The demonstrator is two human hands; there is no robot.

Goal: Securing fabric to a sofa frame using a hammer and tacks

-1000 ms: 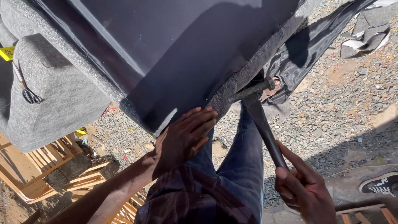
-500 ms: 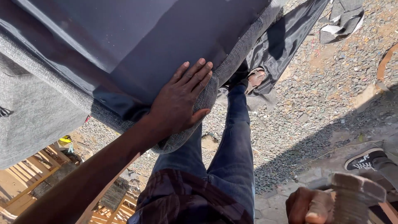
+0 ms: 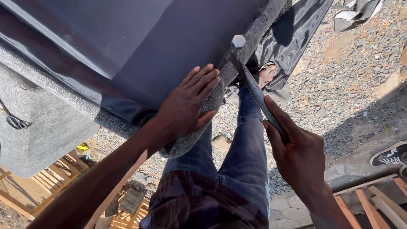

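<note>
My left hand (image 3: 188, 104) lies flat, fingers spread, on the dark lining cloth (image 3: 140, 46) at the corner of an upturned piece of furniture covered in grey fabric (image 3: 46, 127). My right hand (image 3: 299, 154) grips the handle of a hammer (image 3: 254, 87). The hammer's head rests against the grey fabric edge (image 3: 254, 32), just right of my left fingertips. A small white cap (image 3: 238, 40) sits on that edge by the hammer head.
My legs in blue jeans (image 3: 246, 157) stand on gravel ground (image 3: 347, 72). A loose sheet of black cloth (image 3: 296, 29) hangs at upper right. Wooden frames lie at lower left (image 3: 29, 191) and lower right (image 3: 373, 199). Another person's shoe (image 3: 388, 154) is at the right.
My right hand has brought the hammer up from low at my side against the furniture's edge. My left hand stays pressed on the corner of the cloth.
</note>
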